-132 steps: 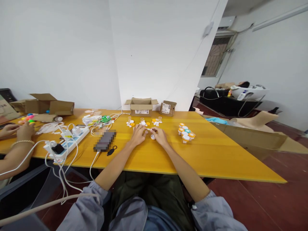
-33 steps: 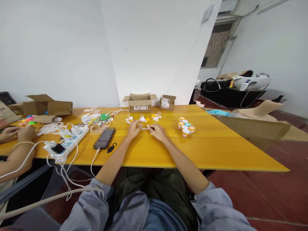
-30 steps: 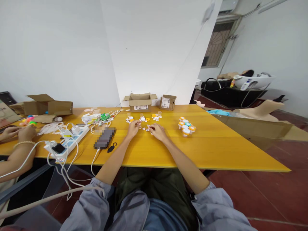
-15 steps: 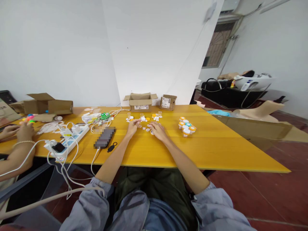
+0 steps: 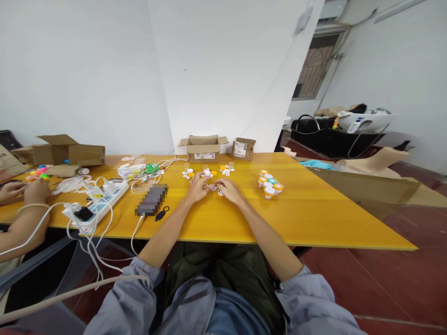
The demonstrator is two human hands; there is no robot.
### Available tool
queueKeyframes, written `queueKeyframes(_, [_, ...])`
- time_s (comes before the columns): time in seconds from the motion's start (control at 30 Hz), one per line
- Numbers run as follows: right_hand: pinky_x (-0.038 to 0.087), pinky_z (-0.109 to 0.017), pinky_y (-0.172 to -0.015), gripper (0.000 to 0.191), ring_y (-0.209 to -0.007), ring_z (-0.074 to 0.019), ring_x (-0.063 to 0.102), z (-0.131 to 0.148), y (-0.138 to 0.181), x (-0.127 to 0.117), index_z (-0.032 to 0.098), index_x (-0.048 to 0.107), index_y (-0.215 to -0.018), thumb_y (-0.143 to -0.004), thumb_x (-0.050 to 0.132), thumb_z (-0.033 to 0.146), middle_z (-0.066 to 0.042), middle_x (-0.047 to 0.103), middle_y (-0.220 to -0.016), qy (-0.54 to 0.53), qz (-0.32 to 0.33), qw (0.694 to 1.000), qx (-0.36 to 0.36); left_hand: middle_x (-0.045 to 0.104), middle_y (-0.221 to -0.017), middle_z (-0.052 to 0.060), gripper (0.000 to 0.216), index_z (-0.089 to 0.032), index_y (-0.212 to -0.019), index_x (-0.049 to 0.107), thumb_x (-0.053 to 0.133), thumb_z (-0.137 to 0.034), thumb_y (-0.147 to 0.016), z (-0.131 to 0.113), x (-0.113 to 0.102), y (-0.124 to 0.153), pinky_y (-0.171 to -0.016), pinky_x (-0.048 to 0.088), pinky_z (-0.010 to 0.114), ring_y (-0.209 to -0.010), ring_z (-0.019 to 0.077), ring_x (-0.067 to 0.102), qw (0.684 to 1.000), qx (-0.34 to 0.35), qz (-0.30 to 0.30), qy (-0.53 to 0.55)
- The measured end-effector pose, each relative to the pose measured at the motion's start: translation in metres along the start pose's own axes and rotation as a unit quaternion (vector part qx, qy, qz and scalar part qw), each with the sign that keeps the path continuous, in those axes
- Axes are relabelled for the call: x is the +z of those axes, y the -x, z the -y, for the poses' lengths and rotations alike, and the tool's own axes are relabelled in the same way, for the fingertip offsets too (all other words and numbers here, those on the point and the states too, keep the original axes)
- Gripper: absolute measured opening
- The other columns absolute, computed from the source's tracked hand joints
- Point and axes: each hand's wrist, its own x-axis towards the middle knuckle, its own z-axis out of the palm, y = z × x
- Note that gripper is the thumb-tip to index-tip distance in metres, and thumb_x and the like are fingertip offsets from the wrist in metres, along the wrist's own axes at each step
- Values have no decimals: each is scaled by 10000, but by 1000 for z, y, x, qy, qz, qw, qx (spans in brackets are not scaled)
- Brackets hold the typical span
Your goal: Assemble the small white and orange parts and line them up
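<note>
My left hand (image 5: 199, 188) is closed around a small clear plastic cup (image 5: 208, 187), mostly covered by the fingers and lying tipped toward the right. Close by, my right hand (image 5: 229, 190) has its fingers curled down beside small white cut-out pieces (image 5: 213, 188); whatever its fingertips pinch is too small to make out. Under the right palm shows part of an orange-and-white round piece (image 5: 220, 192). Beyond the hands lie small white and yellow parts (image 5: 213, 173) with clear cups (image 5: 205, 167) standing among them.
Capped jars (image 5: 269, 185) with orange, white and blue lids stand grouped at right. Cardboard boxes (image 5: 203, 150) line the wall. At left are a phone-like dark device (image 5: 152, 200), a power strip (image 5: 101, 204) with cables, and another person's hands (image 5: 37, 191).
My left hand has moved right with the clear cup, which has tipped toward the white pieces. The right hand has stayed nearly in place.
</note>
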Motion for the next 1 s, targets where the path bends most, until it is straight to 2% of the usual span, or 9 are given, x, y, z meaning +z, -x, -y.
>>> queueKeyframes(0.1, [506,-344,-841,194,-890,-217,642,-3,-2,-6,258,709,-830,-736,551,199,-17,737,-939,-23,-13,999,24,540,-1390,73,288,-319,-1121,751,731,-299,-834,-6,-1,4,-1105,375,483,-1313,311,441,998,38,35,-42])
queueKeyframes(0.2, [508,-333,-789,168,-831,-214,637,-6,-2,-13,252,694,-778,-722,540,214,-4,728,-847,-33,-9,998,47,519,-1430,59,217,-320,-1064,778,692,-298,-866,-7,-1,5,-1110,339,505,-1336,324,394,993,63,74,-62])
queueKeyframes(0.27, [501,-326,-769,155,-806,-212,633,-6,-2,-16,246,682,-735,-727,529,222,2,716,-791,-34,0,998,58,518,-1435,56,177,-310,-1002,794,688,-282,-864,-6,-1,5,-1115,319,520,-1342,332,384,992,71,78,-65])
queueKeyframes(0.43, [495,-301,-754,141,-790,-191,626,3,2,-23,230,693,-769,-701,570,226,9,714,-796,-77,97,991,44,536,-1418,55,144,-284,-872,793,691,-203,-809,-6,-1,6,-1110,320,528,-1324,335,403,993,78,61,-69])
queueKeyframes(0.53, [501,-307,-779,220,-813,-184,623,8,6,-28,221,699,-867,-665,614,208,9,711,-858,-105,158,981,33,536,-1421,48,216,-277,-865,778,661,-134,-753,-9,-4,7,-1110,326,530,-1325,336,399,991,73,70,-87])
queueKeyframes(0.6, [504,-314,-787,266,-827,-187,620,9,9,-31,220,692,-899,-638,649,197,11,702,-878,-107,176,978,27,544,-1415,50,232,-267,-846,764,647,-110,-722,-12,-5,8,-1113,325,532,-1329,341,397,991,67,68,-96])
queueKeyframes(0.8, [503,-340,-811,290,-846,-195,616,6,11,-26,209,675,-921,-632,690,195,4,690,-911,-104,174,979,-9,546,-1414,60,188,-242,-768,718,620,-95,-704,-12,-7,8,-1094,338,534,-1317,347,406,991,63,50,-104])
queueKeyframes(1.0, [500,-342,-789,342,-816,-183,602,4,10,-17,189,666,-966,-648,753,284,-6,686,-892,-128,160,978,-23,560,-1393,56,277,-254,-871,709,595,-85,-684,-18,-8,7,-1085,356,523,-1301,334,422,991,64,63,-98])
